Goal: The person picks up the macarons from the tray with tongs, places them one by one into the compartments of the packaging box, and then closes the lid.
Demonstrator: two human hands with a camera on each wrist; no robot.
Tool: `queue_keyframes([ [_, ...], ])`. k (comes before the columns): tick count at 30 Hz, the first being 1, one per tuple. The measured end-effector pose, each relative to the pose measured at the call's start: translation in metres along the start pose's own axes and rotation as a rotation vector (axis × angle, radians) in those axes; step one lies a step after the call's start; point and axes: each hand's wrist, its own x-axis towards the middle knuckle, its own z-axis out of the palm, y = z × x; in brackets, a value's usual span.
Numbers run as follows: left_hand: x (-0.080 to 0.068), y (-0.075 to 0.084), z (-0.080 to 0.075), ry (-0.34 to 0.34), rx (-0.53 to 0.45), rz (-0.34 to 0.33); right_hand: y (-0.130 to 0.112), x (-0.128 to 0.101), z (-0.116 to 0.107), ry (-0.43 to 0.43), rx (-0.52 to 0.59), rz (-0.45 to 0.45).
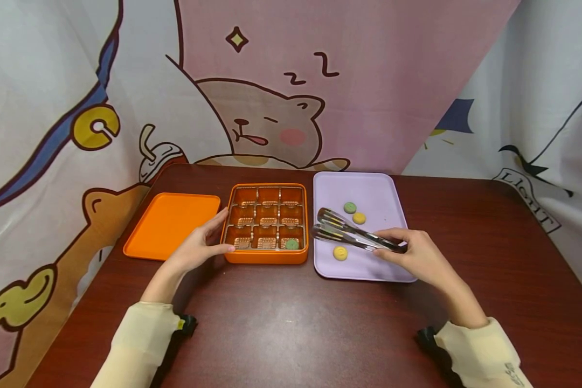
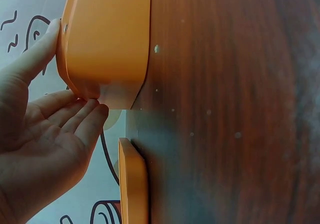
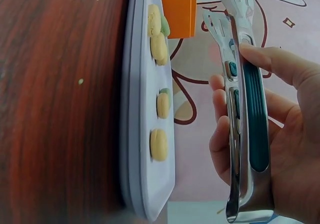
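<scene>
Right hand (image 1: 419,256), frame centre-right: curled round tongs (image 1: 351,233) over purple tray (image 1: 368,186). Left hand (image 1: 199,249): fingers straight, touching orange box (image 1: 267,257).

On the worktop (image 1: 291,323), toward its far edge, three things sit in a row: a lid (image 1: 172,223) at the left, a box (image 1: 267,223) in the middle, a tray (image 1: 368,188) at the right. One cookie (image 1: 292,244) lies in the box's near right compartment. Three cookies lie on the tray, two toward the far edge, one (image 1: 340,253) nearer. Tongs (image 1: 354,235) reach over the tray between them.
</scene>
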Motion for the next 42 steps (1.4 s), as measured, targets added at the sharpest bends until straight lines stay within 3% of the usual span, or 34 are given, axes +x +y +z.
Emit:
queue_keyframes([
  [42, 0.000, -0.001, -0.001, -0.006, -0.011, 0.004, 0.027, -0.022, -0.001, -0.024, -0.032, 0.079],
])
